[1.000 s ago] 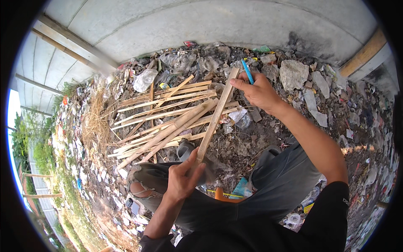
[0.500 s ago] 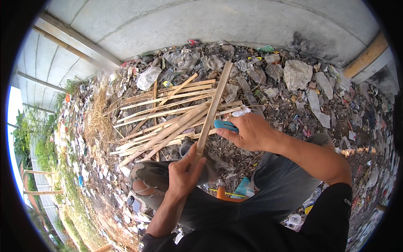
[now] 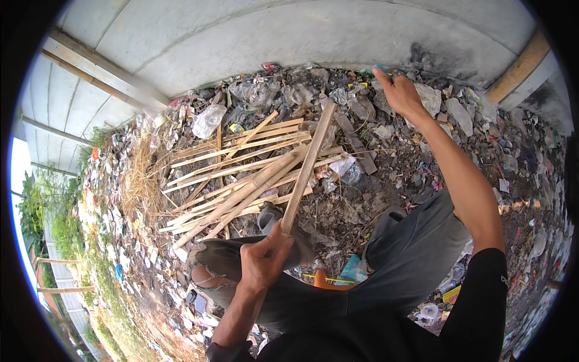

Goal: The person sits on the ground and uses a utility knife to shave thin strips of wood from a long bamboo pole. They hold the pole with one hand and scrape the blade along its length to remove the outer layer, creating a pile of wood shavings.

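My left hand is closed around the lower end of a flat bamboo strip. The strip slants up and away from me, its far end free in the air. Out at the far right, my right hand grips a blue-handled utility knife, well apart from the strip. Most of the knife is hidden by the fingers, and its blade cannot be made out. On the ground beyond my left knee lies a loose, crisscrossed pile of split bamboo strips.
Litter and rubble cover the ground, with a large stone near the grey concrete wall. A bamboo post leans at the far right. Between my legs lie an orange curved object and a teal piece. Dry straw lies left.
My right hand has swung forward and to the right, away from the bamboo strip, carrying the knife. My left hand still holds the strip in nearly the same place.
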Tool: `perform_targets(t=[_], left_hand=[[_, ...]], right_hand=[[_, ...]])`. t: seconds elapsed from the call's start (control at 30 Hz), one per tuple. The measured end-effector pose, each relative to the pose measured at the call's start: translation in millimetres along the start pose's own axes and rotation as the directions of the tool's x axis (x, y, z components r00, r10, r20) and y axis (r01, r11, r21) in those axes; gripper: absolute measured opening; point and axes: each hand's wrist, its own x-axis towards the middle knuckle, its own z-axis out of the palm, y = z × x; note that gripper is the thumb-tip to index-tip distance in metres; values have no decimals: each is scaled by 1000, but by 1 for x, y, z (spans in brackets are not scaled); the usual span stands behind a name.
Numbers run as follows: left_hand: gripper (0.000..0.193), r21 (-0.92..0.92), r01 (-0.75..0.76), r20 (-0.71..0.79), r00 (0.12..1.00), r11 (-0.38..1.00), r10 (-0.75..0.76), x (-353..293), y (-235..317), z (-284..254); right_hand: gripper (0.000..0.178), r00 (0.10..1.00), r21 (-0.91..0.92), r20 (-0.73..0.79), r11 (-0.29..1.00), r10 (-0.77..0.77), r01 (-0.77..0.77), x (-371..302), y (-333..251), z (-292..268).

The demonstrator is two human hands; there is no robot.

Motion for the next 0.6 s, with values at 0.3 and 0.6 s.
perform_targets(t=[0.3, 0.6], left_hand=[[48, -9, 0, -49, 999, 1000, 0, 3, -4, 0], [45, -2, 43, -100, 994, 999, -43, 12, 0, 0]], right_hand=[[76, 865, 165, 355, 935, -354, 314, -120, -83, 27], [79, 784, 180, 426, 891, -452, 416, -132, -91, 51]])
